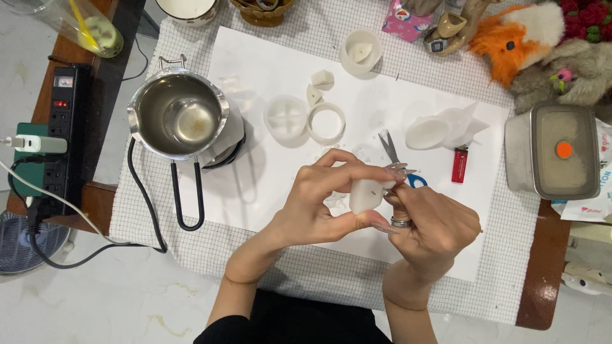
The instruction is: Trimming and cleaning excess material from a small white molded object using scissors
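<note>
Evidently light and brittle — the white wax candle [366, 194], pinched by left hand [319, 204] fingers; right hand [433, 223] fingertips nip its top.

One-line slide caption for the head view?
Both hands, left hand and right hand, hold a small white wax piece above white paper, beside a steel melting pot.

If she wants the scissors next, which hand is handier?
Probably the right hand: the scissors lie just beyond its fingers, touching nothing. The left hand grips the white wax piece and sits farther off.
</note>
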